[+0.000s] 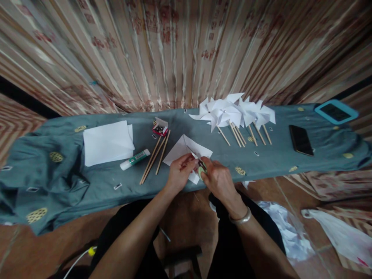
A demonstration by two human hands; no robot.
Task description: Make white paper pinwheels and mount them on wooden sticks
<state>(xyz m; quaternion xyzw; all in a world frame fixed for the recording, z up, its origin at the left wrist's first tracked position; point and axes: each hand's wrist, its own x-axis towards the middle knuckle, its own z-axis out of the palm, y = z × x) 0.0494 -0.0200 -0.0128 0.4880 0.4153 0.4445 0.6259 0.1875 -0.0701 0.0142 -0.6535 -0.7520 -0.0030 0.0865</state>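
A square sheet of white paper [178,148] lies turned like a diamond at the near middle of the cloth-covered table, with a slit or crease running from its far corner. My left hand [180,173] pinches the paper near its centre. In my right hand [219,179] are scissors [201,167] with green handles, my fingers closed round them. The blades reach over the paper, pointing away to the left. Beside my left hand lie several thin wooden sticks [155,159]. Part of the paper is hidden under both hands.
Paper pinwheels [225,111] on sticks lie at the back right. A phone [301,140] and a blue-framed tablet [336,111] are farther right. Left are a paper stack [107,142], a glue stick [135,159] and an open box of pins [160,127]. Paper scraps [286,228] sit on the floor.
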